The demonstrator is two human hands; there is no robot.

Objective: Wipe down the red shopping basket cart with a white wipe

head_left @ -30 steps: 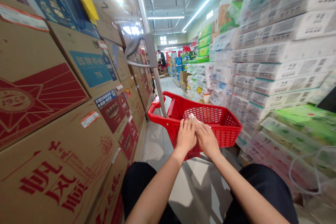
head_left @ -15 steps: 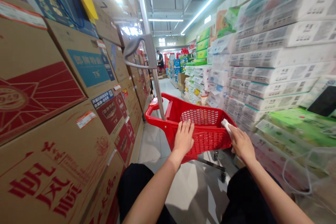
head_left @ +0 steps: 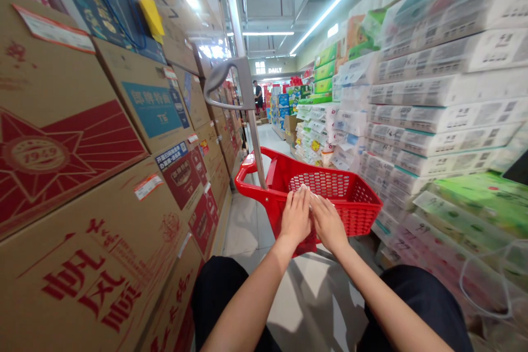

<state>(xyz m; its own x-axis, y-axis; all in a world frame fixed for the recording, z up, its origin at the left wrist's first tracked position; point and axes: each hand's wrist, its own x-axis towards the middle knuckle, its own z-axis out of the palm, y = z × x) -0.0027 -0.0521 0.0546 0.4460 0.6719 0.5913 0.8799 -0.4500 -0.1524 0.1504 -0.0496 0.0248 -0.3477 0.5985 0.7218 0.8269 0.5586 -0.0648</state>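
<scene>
Crouched or sat low in a shop aisle with knees (head_left: 220, 297) wide apart, probably to come level with the red cart (head_left: 350, 213) standing on the floor (head_left: 243, 225) just ahead. Laid the left hand (head_left: 296, 223) over the near rim, fingers side by side and only slightly parted, thumb hidden; could not tell whether gripping or merely resting, though perhaps for steadiness. Set the right hand (head_left: 330, 225) just beside it, slanted inward, fingers pressed together over a white cloth (head_left: 304, 187), seemingly bunched small against the rim for a firm hold. Saw only scraps of it near the fingertips, so could not tell fabric from tissue. Had cartons (head_left: 94, 220) stacked on the left, printed sides out, presumably for reading from the aisle, and white packs (head_left: 437, 85) piled flat on the right, likely for stability, with green packs (head_left: 482, 192) lower and nearer. Noticed a pole (head_left: 258, 154) and grey handle (head_left: 246, 88) rising at the cart's left end, and a person (head_left: 258, 93) far off.
</scene>
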